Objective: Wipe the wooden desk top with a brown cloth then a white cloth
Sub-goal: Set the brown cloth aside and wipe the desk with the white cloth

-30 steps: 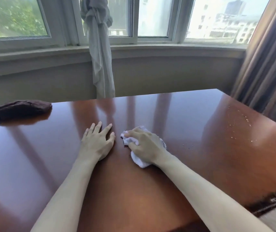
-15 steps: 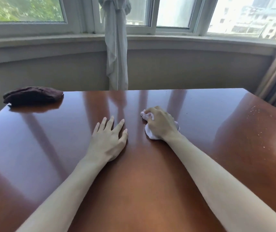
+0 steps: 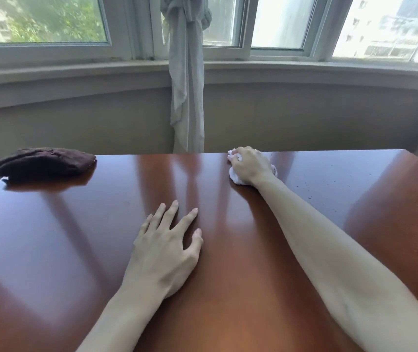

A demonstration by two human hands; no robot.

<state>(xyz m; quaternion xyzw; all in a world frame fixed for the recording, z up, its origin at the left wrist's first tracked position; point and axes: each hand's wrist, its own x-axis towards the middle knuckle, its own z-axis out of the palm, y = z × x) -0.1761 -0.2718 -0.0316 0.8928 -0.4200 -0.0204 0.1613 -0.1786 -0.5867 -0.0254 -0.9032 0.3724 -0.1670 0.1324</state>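
Glossy reddish-brown wooden desk top (image 3: 101, 250): right hand (image 3: 251, 165) grips crumpled white cloth (image 3: 236, 177) at far edge; left hand (image 3: 164, 247) flat, fingers spread; folded dark brown cloth (image 3: 44, 162) far left.

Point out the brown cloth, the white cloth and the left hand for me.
brown cloth (image 3: 44, 162): head view, middle of its folded top.
white cloth (image 3: 236, 177): head view, bunched edge showing below the right hand.
left hand (image 3: 163, 250): head view, back of the hand.
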